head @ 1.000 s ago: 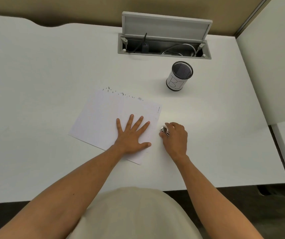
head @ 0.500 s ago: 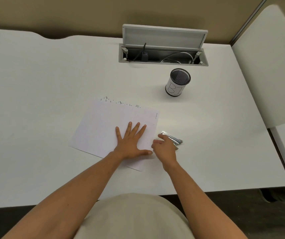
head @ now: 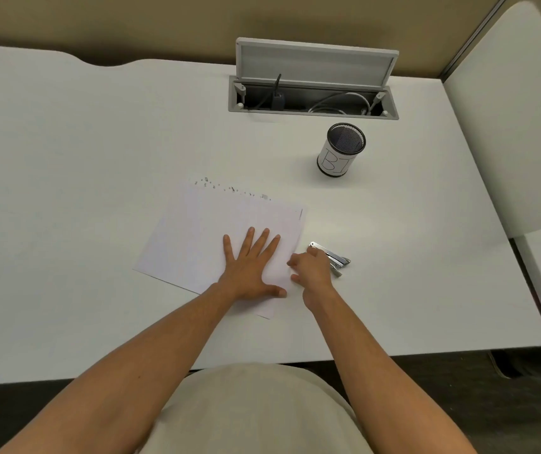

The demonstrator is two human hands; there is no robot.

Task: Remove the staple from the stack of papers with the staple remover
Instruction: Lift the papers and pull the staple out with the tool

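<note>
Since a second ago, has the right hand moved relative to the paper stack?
Yes. The right hand has shifted left onto the right edge of the paper stack, leaving the staple remover lying on the desk beside it.

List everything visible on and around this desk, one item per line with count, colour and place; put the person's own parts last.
desk: one, white, fills most of the view
stack of papers: one, white, centre of the desk, under the left hand
small scraps: several, dark and grey, scattered along the papers' far edge
staple remover: one, silver metal, just right of the papers, partly under the right hand
pen cup: one, black mesh with a white label, right of centre, farther back
cable box: one, grey, lid raised, cables inside, at the desk's far edge
side panel: one, white, at the right
left hand: flat, fingers spread, pressing the papers
right hand: at the papers' right edge, on the staple remover
</note>
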